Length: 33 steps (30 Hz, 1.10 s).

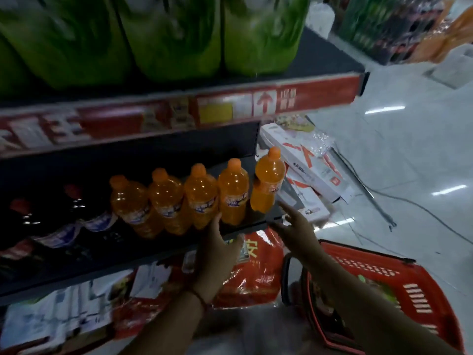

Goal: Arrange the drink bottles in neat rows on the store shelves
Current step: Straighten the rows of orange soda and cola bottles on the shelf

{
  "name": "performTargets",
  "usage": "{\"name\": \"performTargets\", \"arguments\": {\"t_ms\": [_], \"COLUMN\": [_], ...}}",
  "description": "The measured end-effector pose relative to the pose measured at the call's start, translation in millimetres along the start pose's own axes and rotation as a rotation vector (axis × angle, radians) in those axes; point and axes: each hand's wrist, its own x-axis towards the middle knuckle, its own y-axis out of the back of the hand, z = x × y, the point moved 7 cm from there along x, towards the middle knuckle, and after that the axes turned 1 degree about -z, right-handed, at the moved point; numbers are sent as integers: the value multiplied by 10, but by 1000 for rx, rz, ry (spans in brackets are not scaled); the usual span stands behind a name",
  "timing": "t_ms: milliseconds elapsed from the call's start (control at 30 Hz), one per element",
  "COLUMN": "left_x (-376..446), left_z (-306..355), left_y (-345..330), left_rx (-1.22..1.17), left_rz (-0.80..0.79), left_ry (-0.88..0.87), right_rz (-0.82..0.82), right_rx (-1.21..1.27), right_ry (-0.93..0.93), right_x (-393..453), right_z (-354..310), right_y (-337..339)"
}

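Several orange soda bottles [199,198] stand in a row along the front of a dark shelf [153,254]. The rightmost orange bottle [267,180] stands at the shelf's right end, slightly apart from the others. My left hand [217,249] reaches up in front of the row, its fingers straight and its fingertips close to the bottles' lower parts. My right hand [294,226] is spread open just below the rightmost bottle, not holding it. Dark cola bottles [74,213] with red caps fill the shelf's left part.
Green bottles [174,37] stand on the upper shelf above a red price strip [281,98]. A red shopping basket [378,285] sits on the floor at lower right. White boxes [307,162] lie on the floor past the shelf end. Red packages [256,272] fill the lowest shelf.
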Motion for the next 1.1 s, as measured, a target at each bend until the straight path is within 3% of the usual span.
{"name": "performTargets", "arguments": {"t_ms": [133, 300, 500, 1100], "left_x": [514, 711, 814, 1014], "left_z": [-443, -682, -840, -660], "left_y": [-378, -639, -828, -827], "left_rx": [-34, 96, 134, 383], "left_rz": [141, 360, 507, 574], "left_ry": [-172, -349, -490, -417], "right_rz": [96, 133, 341, 357], "right_rx": [246, 258, 268, 193], "right_ry": [77, 213, 289, 323], "right_x": [624, 1233, 1444, 1533], "right_z": [390, 827, 1260, 1211], "right_y": [-216, -475, -663, -668]}}
